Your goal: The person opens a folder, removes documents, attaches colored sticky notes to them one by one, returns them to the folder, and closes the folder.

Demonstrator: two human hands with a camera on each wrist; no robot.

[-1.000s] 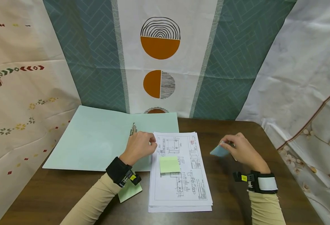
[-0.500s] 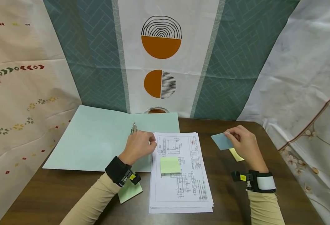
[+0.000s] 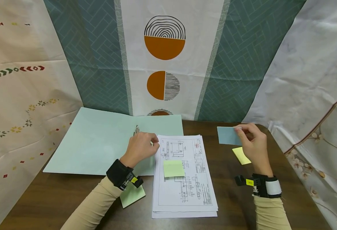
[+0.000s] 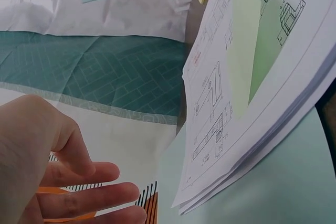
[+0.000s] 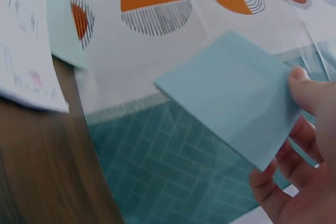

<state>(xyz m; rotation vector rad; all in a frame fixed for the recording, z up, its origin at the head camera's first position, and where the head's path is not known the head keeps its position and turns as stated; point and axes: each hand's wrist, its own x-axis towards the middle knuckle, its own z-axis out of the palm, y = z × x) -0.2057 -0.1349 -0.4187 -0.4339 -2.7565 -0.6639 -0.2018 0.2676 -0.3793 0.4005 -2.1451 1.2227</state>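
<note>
My right hand [image 3: 254,145] pinches a light blue sticky note pad [image 3: 228,135] by its right edge, thumb in front, held above the table's right side. In the right wrist view the blue pad [image 5: 231,98] shows its flat face, with the thumb [image 5: 307,90] at its corner. My left hand [image 3: 141,147] hovers beside the top left corner of a stack of printed drawings [image 3: 185,198]. In the left wrist view its fingers [image 4: 94,200] are relaxed and hold nothing. A light green sticky note [image 3: 173,168] lies on the top drawing.
A pale green folder [image 3: 99,143] lies spread at the back left, with a pen [image 3: 136,129] on it partly behind my left hand. A green pad [image 3: 132,195] lies below my left wrist. Near my right hand, a yellow sticky note pad [image 3: 241,156] sits on the wooden table [image 3: 220,198].
My right hand has lifted the blue pad up from beside the yellow pad and turned it to face the camera, uncovering the yellow pad. My left hand has barely moved.
</note>
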